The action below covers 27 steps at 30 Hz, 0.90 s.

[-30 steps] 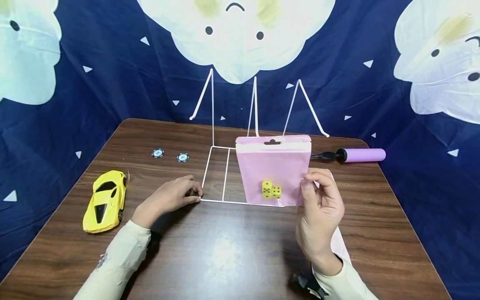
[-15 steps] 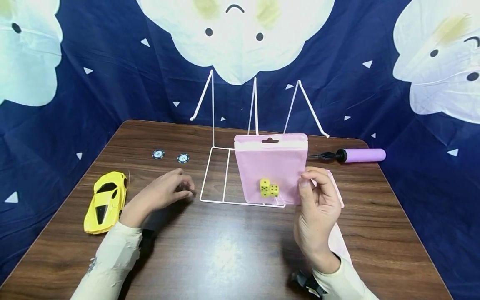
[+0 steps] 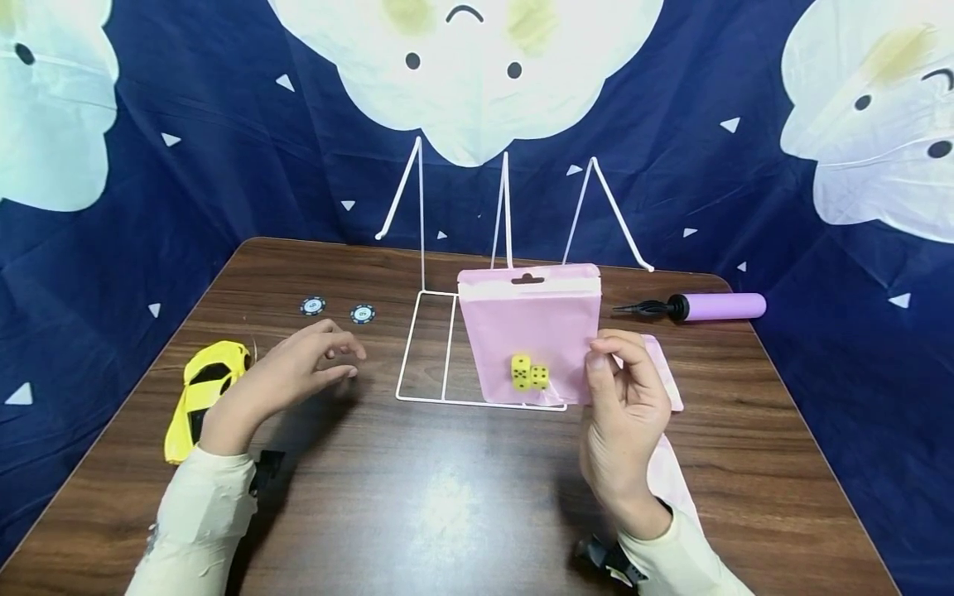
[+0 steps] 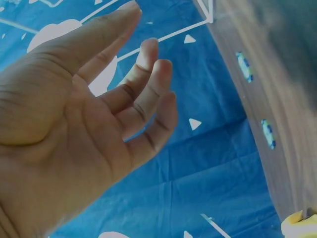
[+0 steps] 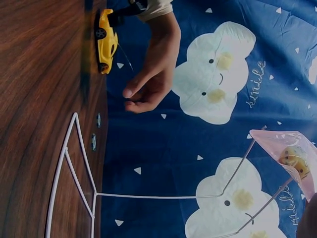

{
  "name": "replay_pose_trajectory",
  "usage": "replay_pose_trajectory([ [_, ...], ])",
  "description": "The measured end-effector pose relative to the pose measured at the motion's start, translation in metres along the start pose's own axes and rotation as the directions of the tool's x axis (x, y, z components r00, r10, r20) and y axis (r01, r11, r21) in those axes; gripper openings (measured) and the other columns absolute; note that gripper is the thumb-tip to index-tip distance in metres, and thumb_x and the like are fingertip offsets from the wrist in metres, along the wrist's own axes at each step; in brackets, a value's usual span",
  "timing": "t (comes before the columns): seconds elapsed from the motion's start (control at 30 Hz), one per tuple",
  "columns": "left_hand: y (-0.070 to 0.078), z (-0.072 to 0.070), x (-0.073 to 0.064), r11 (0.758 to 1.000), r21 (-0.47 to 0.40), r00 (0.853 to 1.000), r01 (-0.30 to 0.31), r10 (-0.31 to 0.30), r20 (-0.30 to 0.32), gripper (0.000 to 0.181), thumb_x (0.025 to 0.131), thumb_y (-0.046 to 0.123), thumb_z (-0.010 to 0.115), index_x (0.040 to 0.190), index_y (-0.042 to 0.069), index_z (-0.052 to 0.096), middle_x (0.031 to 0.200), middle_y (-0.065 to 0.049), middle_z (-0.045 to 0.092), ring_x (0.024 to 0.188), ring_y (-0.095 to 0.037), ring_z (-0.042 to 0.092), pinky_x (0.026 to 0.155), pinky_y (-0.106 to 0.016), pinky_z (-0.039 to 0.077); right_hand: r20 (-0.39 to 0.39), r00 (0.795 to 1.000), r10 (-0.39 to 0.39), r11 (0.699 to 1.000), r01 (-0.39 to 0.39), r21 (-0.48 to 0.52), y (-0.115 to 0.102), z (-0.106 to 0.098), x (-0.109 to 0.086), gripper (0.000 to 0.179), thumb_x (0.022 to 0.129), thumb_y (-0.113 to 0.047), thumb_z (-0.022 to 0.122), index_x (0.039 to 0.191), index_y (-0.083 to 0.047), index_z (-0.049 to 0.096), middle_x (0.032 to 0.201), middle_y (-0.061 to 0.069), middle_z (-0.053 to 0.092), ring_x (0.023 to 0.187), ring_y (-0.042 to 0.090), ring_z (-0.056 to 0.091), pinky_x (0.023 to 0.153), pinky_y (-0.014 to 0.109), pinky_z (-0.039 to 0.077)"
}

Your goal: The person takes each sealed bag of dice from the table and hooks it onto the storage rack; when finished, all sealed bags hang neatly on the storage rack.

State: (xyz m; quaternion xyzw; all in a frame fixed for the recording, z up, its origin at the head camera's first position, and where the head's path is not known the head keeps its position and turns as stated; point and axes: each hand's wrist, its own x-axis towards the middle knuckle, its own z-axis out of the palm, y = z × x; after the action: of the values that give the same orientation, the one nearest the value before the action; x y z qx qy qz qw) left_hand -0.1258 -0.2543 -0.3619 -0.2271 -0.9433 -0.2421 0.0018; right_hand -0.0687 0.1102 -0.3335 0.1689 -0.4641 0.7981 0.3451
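— Where do we look from with the head camera?
— From above the near table (image 3: pixel 447 505) edge, forward and down, taking in both hands and the backdrop (image 3: pixel 224 165).
— And our left wrist view?
— Very close to the left hand (image 4: pixel 74 129), facing up along the palm toward the backdrop.
— The right wrist view?
— Turned on its side, low along the table, looking across.
— What do we share?
— The white wire rack (image 3: pixel 447 348), the yellow car (image 3: pixel 204 389) and the two chips (image 3: pixel 313 306) show in all three.
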Motion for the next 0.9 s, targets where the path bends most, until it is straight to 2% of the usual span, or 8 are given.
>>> replay_pose_trajectory([
  [0.23,-0.001,-0.013,-0.011,0.998,0.017,0.994,-0.065,0.067,-0.083,0.02,0.095,0.007,0.083,0.113,0.011,0.076,0.109,-0.007,0.066,0.095,-0.028,0.064,0.083,-0.051,0.054,0.001,1.0,0.0,1.0,0.0,-0.016,0.001,0.001,0.0,0.009,0.099,0.012,0.068,0.107,0.012,0.073,0.107,0.013,0.064,0.099,0.016,0.059,0.085,0.02,0.051],
  [0.4,-0.004,-0.024,-0.014,0.996,0.052,0.988,-0.075,0.082,-0.13,0.02,0.094,0.005,0.084,0.113,0.009,0.076,0.111,-0.011,0.067,0.098,-0.033,0.067,0.085,-0.056,0.054,0.005,1.0,0.005,1.0,-0.005,-0.008,0.004,0.002,0.0,0.01,0.1,0.012,0.067,0.107,0.011,0.073,0.108,0.012,0.063,0.1,0.016,0.059,0.087,0.021,0.052],
  [0.63,-0.008,-0.041,-0.026,0.996,0.079,0.976,-0.039,0.055,-0.209,0.021,0.094,0.003,0.083,0.113,0.011,0.078,0.114,-0.013,0.069,0.1,-0.033,0.067,0.083,-0.055,0.053,0.043,0.999,-0.002,1.0,0.002,-0.005,0.008,0.007,0.003,0.009,0.101,0.009,0.068,0.108,0.01,0.074,0.107,0.012,0.064,0.1,0.017,0.059,0.085,0.022,0.051],
  [0.9,-0.01,-0.053,-0.039,0.995,0.104,0.969,0.012,0.014,-0.246,0.023,0.094,0.003,0.083,0.115,0.012,0.078,0.113,-0.009,0.067,0.096,-0.026,0.064,0.079,-0.048,0.051,0.058,0.998,0.012,1.0,-0.013,0.013,0.012,0.014,0.003,0.017,0.099,0.014,0.064,0.107,0.006,0.075,0.106,0.01,0.064,0.095,0.013,0.059,0.081,0.019,0.048],
])
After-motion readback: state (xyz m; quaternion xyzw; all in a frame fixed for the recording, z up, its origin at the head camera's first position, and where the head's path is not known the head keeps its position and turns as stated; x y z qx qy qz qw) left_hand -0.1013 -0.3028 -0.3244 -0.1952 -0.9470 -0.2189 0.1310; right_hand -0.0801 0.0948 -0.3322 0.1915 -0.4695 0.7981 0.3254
